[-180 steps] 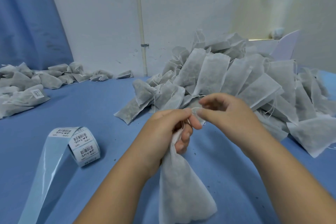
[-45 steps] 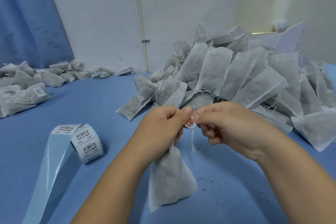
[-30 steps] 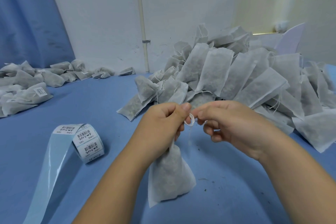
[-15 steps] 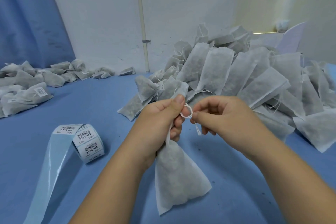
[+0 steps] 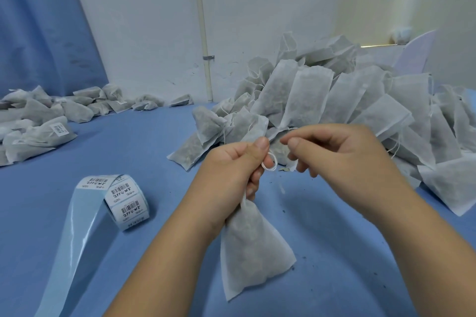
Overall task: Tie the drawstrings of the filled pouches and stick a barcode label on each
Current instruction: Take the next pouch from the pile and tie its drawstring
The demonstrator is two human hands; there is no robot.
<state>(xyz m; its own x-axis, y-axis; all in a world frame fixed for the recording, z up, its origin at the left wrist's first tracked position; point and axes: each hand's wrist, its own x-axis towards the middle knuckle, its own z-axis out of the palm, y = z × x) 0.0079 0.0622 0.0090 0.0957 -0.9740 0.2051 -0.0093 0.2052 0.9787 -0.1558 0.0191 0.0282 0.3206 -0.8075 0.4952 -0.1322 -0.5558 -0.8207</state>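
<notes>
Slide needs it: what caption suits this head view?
Left hand grips a filled pouch by the neck, drawstring loop beside the right hand.

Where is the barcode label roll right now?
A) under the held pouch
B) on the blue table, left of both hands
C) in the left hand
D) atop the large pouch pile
B: the label roll stands on the blue table, apart from the left hand.
</notes>
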